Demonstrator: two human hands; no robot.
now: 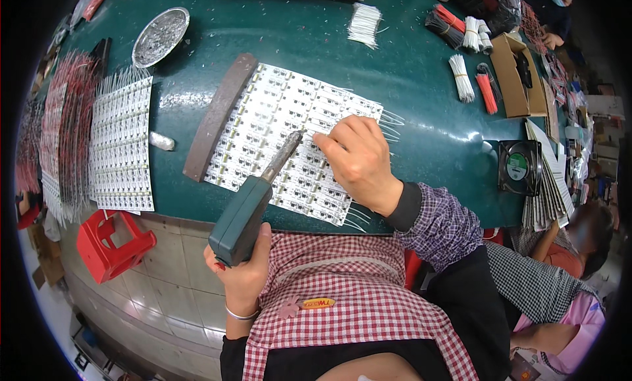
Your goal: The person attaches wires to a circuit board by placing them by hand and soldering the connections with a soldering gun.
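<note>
My left hand (pixel 247 270) is wrapped round the handle of a dark green soldering gun (pixel 238 218). Its metal barrel slants up and right, with the tip over a white panel of small circuit boards (pixel 270 101). Close to that tip, the thumb and fingers of my right hand (pixel 361 156) are pinched together just above the panel. Whatever lies between those fingertips is too small to make out. Thin white wires (pixel 390 123) stick out from the panel's right edge. A brown bar (pixel 220 118) lies along the panel's left edge.
Panels with wires (pixel 122 141) stand at the left, near a metal bowl (pixel 160 37). White wire bundles (pixel 364 25), a cardboard box (pixel 517 78) and a fan (pixel 519 168) are on the green table (pixel 434 157). A red stool (pixel 99 249) stands below; people sit at the right.
</note>
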